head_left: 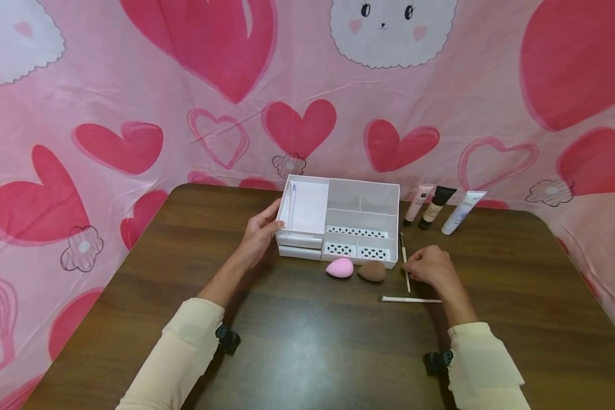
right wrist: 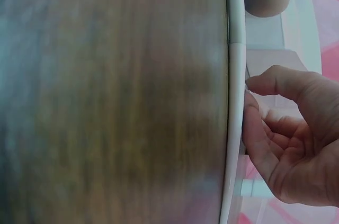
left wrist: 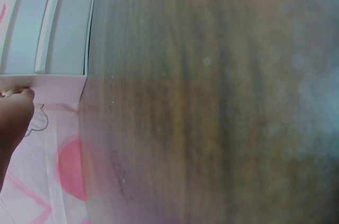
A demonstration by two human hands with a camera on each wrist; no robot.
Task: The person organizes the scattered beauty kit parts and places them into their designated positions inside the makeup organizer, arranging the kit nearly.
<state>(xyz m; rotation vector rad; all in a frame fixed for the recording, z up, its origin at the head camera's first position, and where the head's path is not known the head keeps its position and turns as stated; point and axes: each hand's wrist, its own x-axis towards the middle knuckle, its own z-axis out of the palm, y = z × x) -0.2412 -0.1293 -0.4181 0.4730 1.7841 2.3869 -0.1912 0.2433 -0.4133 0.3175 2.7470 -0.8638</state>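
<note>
Your right hand (head_left: 431, 265) pinches the tan brush (head_left: 404, 252), likely light and stiff, best held mid-handle, at the organizer's (head_left: 310, 208) four o'clock; left hand (head_left: 258, 234) grips its nine o'clock side.

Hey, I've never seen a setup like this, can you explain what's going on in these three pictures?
There's no machine here, just a person's bare left hand and right hand. The widest picture comes from a camera worn on the head, looking forward and down. The others come from the left wrist camera and the right wrist camera.

On the wood-grain table is a white organizer with compartments and small drawers. Around it are a pink makeup sponge, a brown makeup sponge, a thin makeup brush, a white-handled brush, and three tubes: a pink tube, a black-and-beige tube and a white tube.

The left hand grips the organizer's left side; the right hand appears to pinch the thin makeup brush.
</note>
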